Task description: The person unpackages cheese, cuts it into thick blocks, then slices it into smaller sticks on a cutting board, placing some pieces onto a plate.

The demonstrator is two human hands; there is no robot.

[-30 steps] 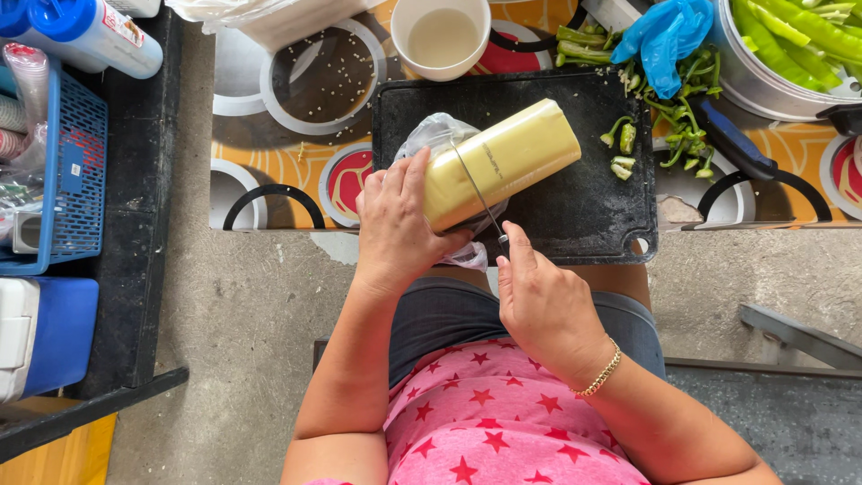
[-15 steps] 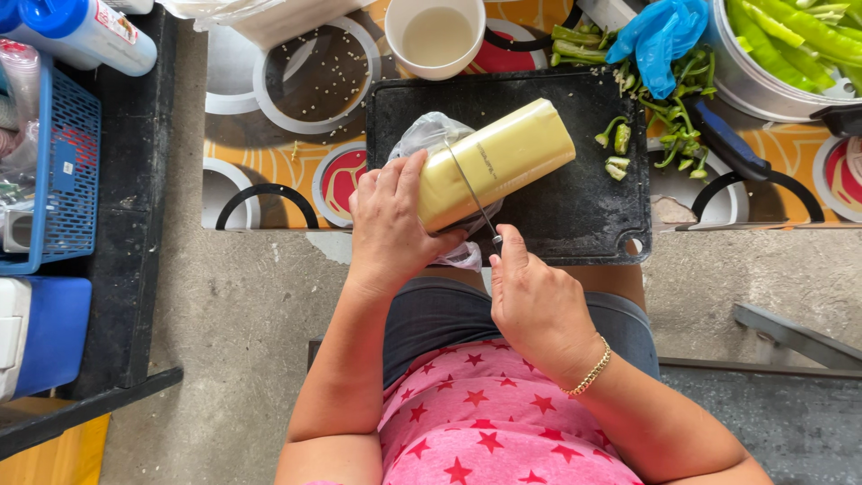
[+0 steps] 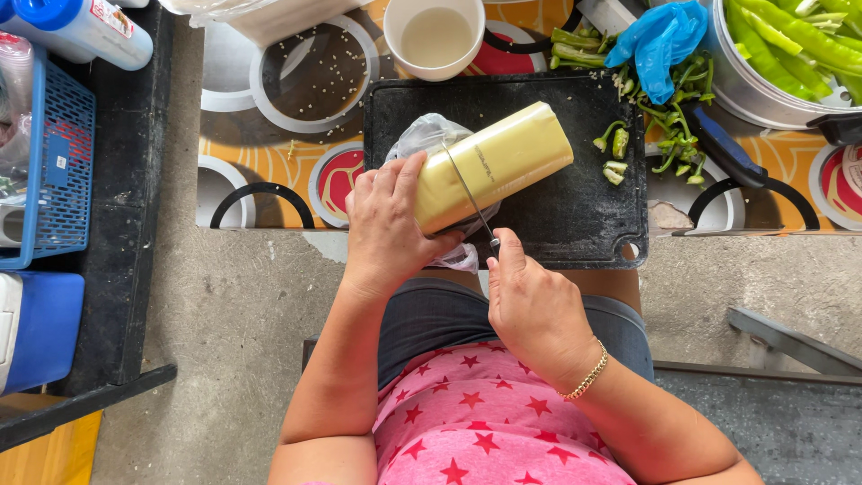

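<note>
A long pale-yellow block of cheese (image 3: 503, 162) lies slantwise on a black cutting board (image 3: 584, 224), with clear plastic wrap (image 3: 426, 135) bunched at its near end. My left hand (image 3: 386, 224) grips that near end. My right hand (image 3: 530, 301) holds a thin knife (image 3: 467, 193) whose blade crosses the block close to my left fingers. Both hands are at the board's front edge, above my lap.
Behind the board stand a white cup of cloudy liquid (image 3: 437, 36), a plate with seeds (image 3: 314, 76), a blue glove (image 3: 660, 40) and a metal pot of green peppers (image 3: 790, 54). Pepper scraps (image 3: 669, 144) lie right. A blue basket (image 3: 54, 162) sits left.
The camera has shifted slightly. My hands, the knife and the cheese block stay in nearly the same pose.
</note>
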